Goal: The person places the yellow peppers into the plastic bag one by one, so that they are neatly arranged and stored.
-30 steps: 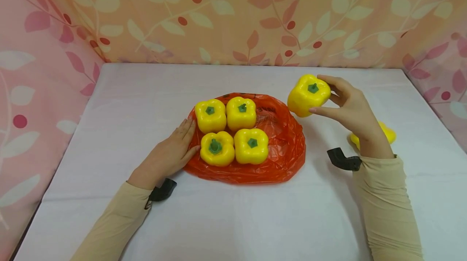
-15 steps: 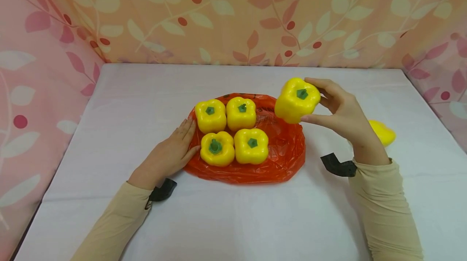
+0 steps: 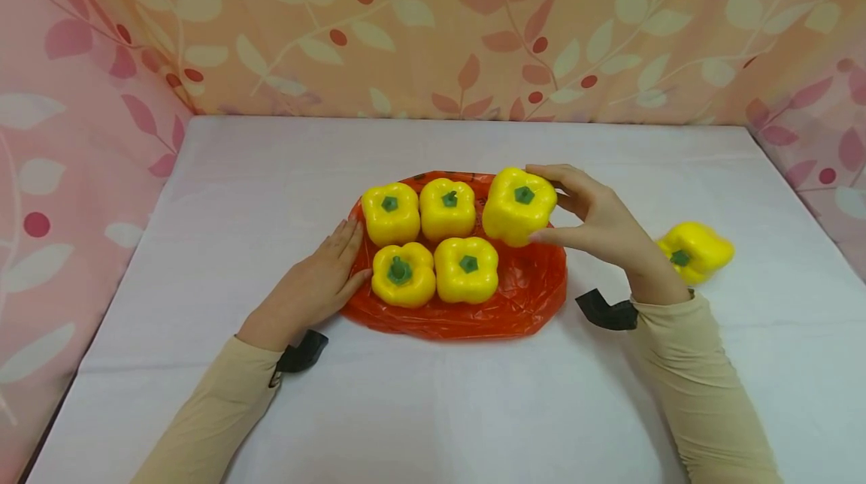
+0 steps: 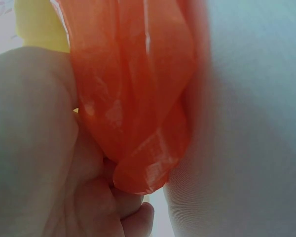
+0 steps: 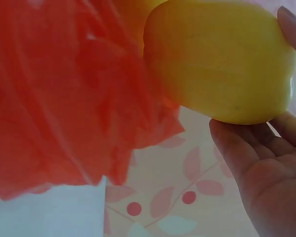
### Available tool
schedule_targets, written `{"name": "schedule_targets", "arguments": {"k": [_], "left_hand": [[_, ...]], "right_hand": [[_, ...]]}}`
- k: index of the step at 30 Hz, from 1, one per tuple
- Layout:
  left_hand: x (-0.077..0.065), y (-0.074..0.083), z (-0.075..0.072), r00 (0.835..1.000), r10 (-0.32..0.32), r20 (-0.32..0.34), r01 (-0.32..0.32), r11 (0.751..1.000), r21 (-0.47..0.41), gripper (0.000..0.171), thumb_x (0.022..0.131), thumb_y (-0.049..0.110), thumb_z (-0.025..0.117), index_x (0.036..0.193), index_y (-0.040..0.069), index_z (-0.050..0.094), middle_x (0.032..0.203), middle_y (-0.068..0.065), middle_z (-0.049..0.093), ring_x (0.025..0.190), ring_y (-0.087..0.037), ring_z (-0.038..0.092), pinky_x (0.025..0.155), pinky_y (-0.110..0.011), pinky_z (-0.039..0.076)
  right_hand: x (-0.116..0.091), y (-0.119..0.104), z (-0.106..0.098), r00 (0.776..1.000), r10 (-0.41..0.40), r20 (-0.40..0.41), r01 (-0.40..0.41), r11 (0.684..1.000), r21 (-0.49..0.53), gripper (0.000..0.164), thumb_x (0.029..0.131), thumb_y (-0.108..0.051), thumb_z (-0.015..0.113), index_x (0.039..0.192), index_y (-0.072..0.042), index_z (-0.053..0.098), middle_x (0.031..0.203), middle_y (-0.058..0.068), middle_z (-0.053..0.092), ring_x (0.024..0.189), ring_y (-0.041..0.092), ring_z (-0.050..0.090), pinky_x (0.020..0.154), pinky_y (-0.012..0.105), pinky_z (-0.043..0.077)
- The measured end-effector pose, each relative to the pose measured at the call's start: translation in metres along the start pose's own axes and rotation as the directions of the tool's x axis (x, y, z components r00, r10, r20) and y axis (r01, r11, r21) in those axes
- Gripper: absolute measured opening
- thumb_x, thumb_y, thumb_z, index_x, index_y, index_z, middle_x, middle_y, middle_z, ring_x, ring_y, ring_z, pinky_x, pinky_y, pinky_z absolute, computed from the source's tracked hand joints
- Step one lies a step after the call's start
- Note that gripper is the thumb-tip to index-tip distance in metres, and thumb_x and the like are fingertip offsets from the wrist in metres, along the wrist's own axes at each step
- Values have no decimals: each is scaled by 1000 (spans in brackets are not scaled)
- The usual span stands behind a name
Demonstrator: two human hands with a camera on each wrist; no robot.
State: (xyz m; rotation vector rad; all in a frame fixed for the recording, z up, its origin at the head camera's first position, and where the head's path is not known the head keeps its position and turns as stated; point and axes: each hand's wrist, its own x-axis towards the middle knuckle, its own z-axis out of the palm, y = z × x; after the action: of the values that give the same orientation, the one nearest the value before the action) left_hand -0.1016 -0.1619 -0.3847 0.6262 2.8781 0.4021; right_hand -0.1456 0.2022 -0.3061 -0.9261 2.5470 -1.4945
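On the table lies a red plastic bag [image 3: 524,292] with its rim spread round. Inside stand several yellow bell peppers [image 3: 467,270] in two rows, green stems up. My right hand [image 3: 598,225] grips another yellow bell pepper [image 3: 517,210] between thumb and fingers, at the bag's back right, beside the back row. The right wrist view shows that held pepper [image 5: 222,64] against the red plastic. With fingers extended, my left hand [image 3: 314,281] rests against the bag's left rim. In the left wrist view the bag's side [image 4: 133,98] touches that hand.
One more yellow bell pepper [image 3: 695,251] lies on its side on the white-covered table [image 3: 433,409], right of my right wrist. A patterned curtain [image 3: 433,33] borders the table behind and at both sides. Dark wrist mounts [image 3: 302,352] sit at both cuffs.
My right hand has carried its pepper leftward and lower, from outside the bag's right rim to over its back right part. The loose pepper has come into fuller view. My left hand has stayed put.
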Motion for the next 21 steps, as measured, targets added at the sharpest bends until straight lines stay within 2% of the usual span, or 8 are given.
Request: {"name": "schedule_targets", "arguments": {"k": [8,16,21], "left_hand": [[0,0,0,1000,9,-9,-9,1000,-1,72,99,36,45,148,-5,12,156,-19,8,142,-33,11,111,-47,21],[1,-1,2,1000,24,-18,-24,1000,2,71,99,33,46,147,-7,12,155,-20,8,142,-33,11,112,-46,19],[0,-2,2,1000,19,-16,-19,1000,2,71,99,33,46,148,-6,12,155,-20,9,142,-33,10,112,-46,19]], "right_hand": [[4,10,8,999,17,36,-16,999,-32,69,75,1,77,136,0,46,133,10,48,121,16,46,101,23,40],[6,17,13,995,78,55,-71,991,-112,69,74,-7,80,135,-5,49,134,7,48,124,22,43,105,48,36],[7,20,15,996,70,59,-57,980,-189,70,72,-13,83,134,-7,51,131,6,50,120,24,45,101,52,39]]}}
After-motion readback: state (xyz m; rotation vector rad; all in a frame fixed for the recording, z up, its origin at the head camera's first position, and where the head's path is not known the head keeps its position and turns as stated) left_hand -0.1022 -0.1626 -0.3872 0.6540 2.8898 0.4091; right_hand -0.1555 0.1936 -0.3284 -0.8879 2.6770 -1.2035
